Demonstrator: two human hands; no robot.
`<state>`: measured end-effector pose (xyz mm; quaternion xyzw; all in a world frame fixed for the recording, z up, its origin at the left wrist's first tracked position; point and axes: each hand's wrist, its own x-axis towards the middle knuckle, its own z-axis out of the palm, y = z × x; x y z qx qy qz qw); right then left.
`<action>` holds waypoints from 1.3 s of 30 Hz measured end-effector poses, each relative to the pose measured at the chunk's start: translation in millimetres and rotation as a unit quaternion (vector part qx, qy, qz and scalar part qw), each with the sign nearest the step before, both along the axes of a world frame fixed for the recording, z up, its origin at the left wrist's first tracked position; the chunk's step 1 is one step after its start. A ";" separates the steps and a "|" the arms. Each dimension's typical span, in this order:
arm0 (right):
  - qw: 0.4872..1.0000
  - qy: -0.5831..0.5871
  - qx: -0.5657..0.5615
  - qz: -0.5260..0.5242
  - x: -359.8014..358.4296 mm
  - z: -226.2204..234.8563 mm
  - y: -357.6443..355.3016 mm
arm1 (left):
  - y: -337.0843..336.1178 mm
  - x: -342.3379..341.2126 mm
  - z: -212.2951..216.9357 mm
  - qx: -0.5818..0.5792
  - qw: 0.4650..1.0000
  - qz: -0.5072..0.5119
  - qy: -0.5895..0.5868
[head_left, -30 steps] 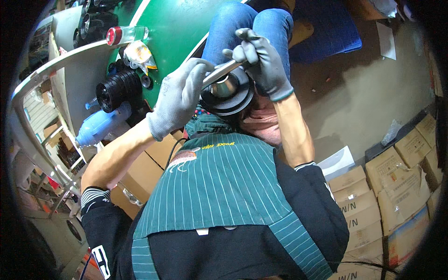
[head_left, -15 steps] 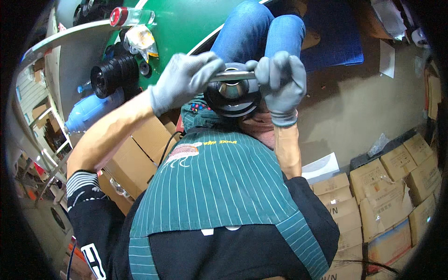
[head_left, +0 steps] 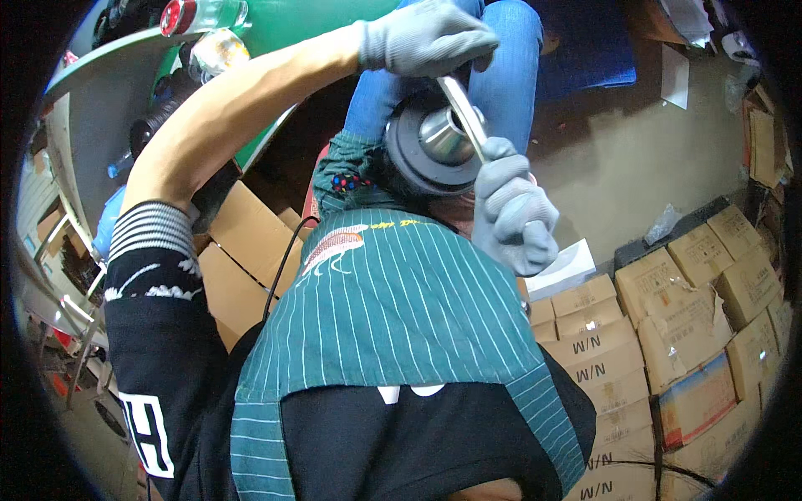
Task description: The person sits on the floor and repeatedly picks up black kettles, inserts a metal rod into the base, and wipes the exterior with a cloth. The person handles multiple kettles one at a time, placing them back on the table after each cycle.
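Observation:
My left hand (head_left: pixel 426 37), in a grey glove, is raised at the top of the view and closed on the upper end of a shiny metal bar (head_left: pixel 461 108). My right hand (head_left: pixel 514 213), also gloved, grips the lower end of the same bar. The bar slants steeply across a black round part (head_left: pixel 409 150) with a shiny metal hub (head_left: pixel 439 138), which sits over my knees in blue jeans (head_left: pixel 510 58). My green striped apron (head_left: pixel 393 309) fills the middle of the view.
Several brown cardboard boxes (head_left: pixel 693 334) are stacked at the lower right, and more boxes (head_left: pixel 242 250) lie at the left. A green surface (head_left: pixel 284 25) and a grey shelf edge (head_left: pixel 83 108) stand at the upper left. A blue mat (head_left: pixel 593 42) lies on the floor beyond.
The bar has swung from nearly level to steeply slanted. My left hand went up to the top and my right hand dropped lower, both still gripping it.

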<state>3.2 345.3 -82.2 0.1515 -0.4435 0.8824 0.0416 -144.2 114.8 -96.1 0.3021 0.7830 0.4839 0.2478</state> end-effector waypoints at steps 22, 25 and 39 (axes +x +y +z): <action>0.798 0.023 0.581 0.156 -5.7 29.5 6.1 | -185.6 84.8 -46.6 -0.026 0.845 0.527 -0.093; 0.827 0.061 0.540 0.143 27.3 43.5 14.6 | -180.7 91.6 -63.9 -0.277 0.768 0.576 0.031; 0.841 0.121 0.526 0.035 42.6 61.3 29.9 | -134.7 149.3 -26.2 -0.168 0.795 0.485 0.323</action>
